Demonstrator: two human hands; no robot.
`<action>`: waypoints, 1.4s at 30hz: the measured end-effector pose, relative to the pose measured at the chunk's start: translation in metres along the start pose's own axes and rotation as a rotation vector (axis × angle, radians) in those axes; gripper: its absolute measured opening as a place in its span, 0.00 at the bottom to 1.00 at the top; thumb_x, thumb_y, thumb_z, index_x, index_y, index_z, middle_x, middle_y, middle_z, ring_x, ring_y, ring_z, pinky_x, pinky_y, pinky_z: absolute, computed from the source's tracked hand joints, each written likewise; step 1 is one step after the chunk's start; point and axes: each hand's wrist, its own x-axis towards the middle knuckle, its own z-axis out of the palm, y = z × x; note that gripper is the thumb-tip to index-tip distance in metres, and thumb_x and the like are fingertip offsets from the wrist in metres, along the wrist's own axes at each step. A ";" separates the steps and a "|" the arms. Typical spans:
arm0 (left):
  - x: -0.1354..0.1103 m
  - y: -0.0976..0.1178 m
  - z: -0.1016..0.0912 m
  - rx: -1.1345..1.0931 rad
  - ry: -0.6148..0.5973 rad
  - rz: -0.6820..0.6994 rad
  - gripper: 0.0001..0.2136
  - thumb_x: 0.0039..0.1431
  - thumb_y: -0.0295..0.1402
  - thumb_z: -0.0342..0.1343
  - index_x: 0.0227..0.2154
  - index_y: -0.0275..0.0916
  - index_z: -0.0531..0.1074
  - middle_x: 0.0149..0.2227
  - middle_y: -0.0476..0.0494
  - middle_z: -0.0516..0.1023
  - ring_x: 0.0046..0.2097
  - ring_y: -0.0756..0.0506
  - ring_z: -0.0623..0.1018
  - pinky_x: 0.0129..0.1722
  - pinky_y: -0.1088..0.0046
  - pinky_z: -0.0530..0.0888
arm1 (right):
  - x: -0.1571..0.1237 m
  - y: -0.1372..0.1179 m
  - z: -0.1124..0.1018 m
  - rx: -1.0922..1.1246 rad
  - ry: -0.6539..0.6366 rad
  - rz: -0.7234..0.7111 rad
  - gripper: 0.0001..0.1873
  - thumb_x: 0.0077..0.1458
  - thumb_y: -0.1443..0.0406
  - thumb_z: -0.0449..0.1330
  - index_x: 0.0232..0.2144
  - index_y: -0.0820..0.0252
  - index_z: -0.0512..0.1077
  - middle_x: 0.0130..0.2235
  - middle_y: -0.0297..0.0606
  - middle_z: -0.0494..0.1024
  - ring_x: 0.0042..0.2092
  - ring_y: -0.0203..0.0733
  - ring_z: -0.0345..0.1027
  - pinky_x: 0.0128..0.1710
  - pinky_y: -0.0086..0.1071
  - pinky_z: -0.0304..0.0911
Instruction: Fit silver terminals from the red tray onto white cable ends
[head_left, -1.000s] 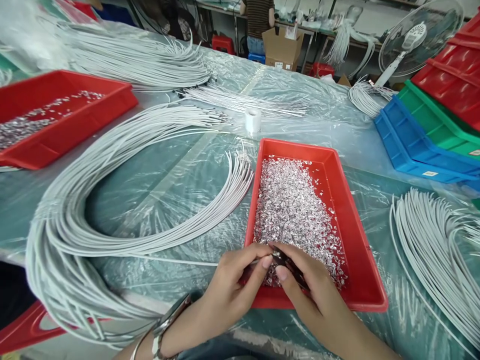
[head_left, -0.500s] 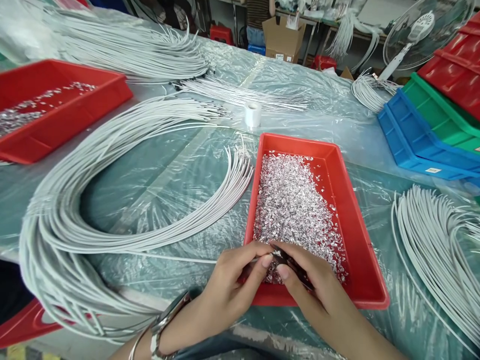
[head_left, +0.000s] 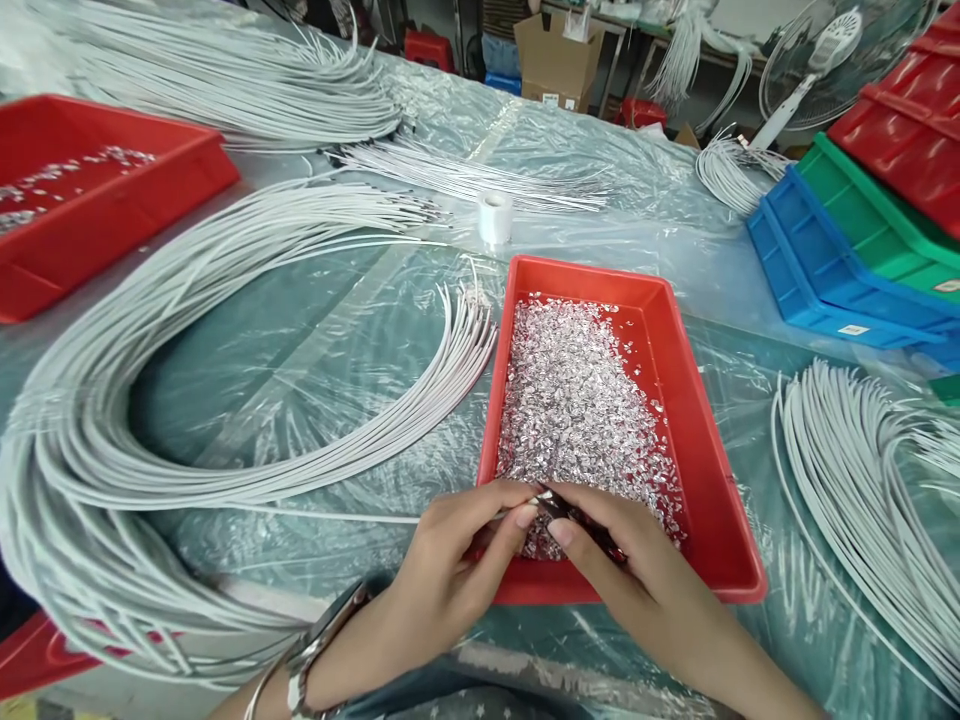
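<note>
My left hand (head_left: 461, 560) is closed, its thumb and forefinger pinching the end of a single white cable (head_left: 352, 517) that runs in from the left. My right hand (head_left: 637, 570) is closed around a small dark hand tool (head_left: 555, 506), mostly hidden by the fingers, so its exact kind is unclear. The tool's tip meets the cable's end between both hands. Both hands are over the near end of a red tray (head_left: 716, 480), which holds many shiny silvery foil scraps (head_left: 577, 400).
A large looped bundle of white cables (head_left: 75, 400) lies at left, another cable bundle (head_left: 862, 480) at right. Behind them are a white roll (head_left: 495, 218), a second red tray (head_left: 172, 180), stacked blue bins (head_left: 832, 270) and a fan (head_left: 836, 40).
The whole view has shifted slightly, with things on the table appearing a little further left and higher. Both hands keep their grip, and the tool stays at the cable's end.
</note>
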 end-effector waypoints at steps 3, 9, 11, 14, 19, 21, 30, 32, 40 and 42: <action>0.001 0.000 0.000 0.026 0.020 0.035 0.05 0.63 0.23 0.50 0.37 0.38 0.69 0.28 0.52 0.75 0.27 0.54 0.73 0.29 0.82 0.68 | 0.001 0.000 0.001 0.008 0.014 -0.002 0.14 0.64 0.64 0.51 0.50 0.47 0.68 0.45 0.31 0.79 0.44 0.38 0.73 0.42 0.30 0.68; 0.000 -0.001 0.001 0.078 -0.015 0.066 0.05 0.62 0.23 0.49 0.36 0.37 0.68 0.28 0.50 0.74 0.28 0.53 0.73 0.30 0.80 0.68 | 0.002 0.001 0.003 -0.016 0.046 -0.023 0.15 0.64 0.63 0.51 0.51 0.45 0.68 0.44 0.32 0.79 0.45 0.41 0.74 0.40 0.32 0.71; 0.000 -0.001 0.001 0.090 -0.042 0.083 0.05 0.63 0.22 0.48 0.34 0.37 0.67 0.28 0.49 0.73 0.28 0.52 0.72 0.29 0.79 0.67 | 0.001 0.001 0.003 -0.029 0.061 -0.031 0.15 0.63 0.62 0.51 0.51 0.46 0.68 0.45 0.33 0.79 0.45 0.42 0.74 0.41 0.32 0.71; 0.001 -0.002 0.000 0.104 -0.075 0.100 0.06 0.63 0.22 0.47 0.32 0.37 0.65 0.27 0.49 0.72 0.27 0.52 0.71 0.28 0.79 0.66 | -0.001 0.001 0.004 -0.026 0.077 -0.035 0.15 0.64 0.62 0.51 0.52 0.48 0.68 0.47 0.35 0.78 0.45 0.41 0.74 0.41 0.32 0.71; 0.003 -0.002 -0.001 0.142 -0.131 0.154 0.07 0.64 0.21 0.45 0.33 0.37 0.64 0.28 0.48 0.72 0.28 0.51 0.70 0.28 0.76 0.65 | 0.000 0.002 0.007 -0.014 0.086 -0.008 0.14 0.63 0.62 0.51 0.51 0.50 0.68 0.46 0.35 0.79 0.46 0.41 0.73 0.43 0.31 0.70; 0.003 -0.002 -0.001 0.122 -0.123 0.152 0.07 0.63 0.21 0.45 0.33 0.37 0.64 0.28 0.48 0.71 0.27 0.51 0.69 0.28 0.77 0.65 | 0.001 0.002 0.008 -0.013 0.086 -0.014 0.14 0.63 0.62 0.52 0.50 0.50 0.68 0.45 0.35 0.79 0.45 0.40 0.73 0.43 0.31 0.69; 0.001 0.004 -0.003 -0.070 -0.055 -0.072 0.08 0.67 0.28 0.44 0.33 0.38 0.67 0.24 0.53 0.67 0.25 0.53 0.66 0.26 0.80 0.64 | 0.000 0.004 0.000 -0.051 0.018 0.070 0.13 0.64 0.59 0.49 0.47 0.48 0.70 0.40 0.35 0.78 0.42 0.42 0.73 0.38 0.33 0.68; 0.002 0.004 -0.004 -0.073 -0.056 -0.079 0.09 0.67 0.29 0.44 0.32 0.38 0.67 0.22 0.54 0.65 0.24 0.53 0.64 0.24 0.80 0.63 | -0.001 0.009 -0.006 -0.087 0.048 0.148 0.13 0.63 0.57 0.50 0.46 0.50 0.70 0.36 0.36 0.77 0.40 0.42 0.71 0.38 0.34 0.67; 0.006 0.006 -0.006 0.031 -0.161 -0.012 0.06 0.65 0.26 0.46 0.36 0.38 0.69 0.28 0.50 0.73 0.29 0.52 0.73 0.30 0.78 0.67 | -0.005 0.009 -0.011 -0.067 0.141 0.069 0.09 0.58 0.61 0.58 0.42 0.50 0.69 0.22 0.24 0.54 0.22 0.33 0.51 0.22 0.27 0.54; 0.006 0.006 -0.007 0.054 -0.177 -0.009 0.06 0.65 0.26 0.47 0.35 0.39 0.68 0.28 0.50 0.74 0.30 0.51 0.74 0.31 0.77 0.67 | -0.004 0.006 -0.010 -0.101 0.110 0.031 0.06 0.58 0.62 0.58 0.40 0.52 0.70 0.21 0.24 0.57 0.21 0.32 0.52 0.21 0.27 0.54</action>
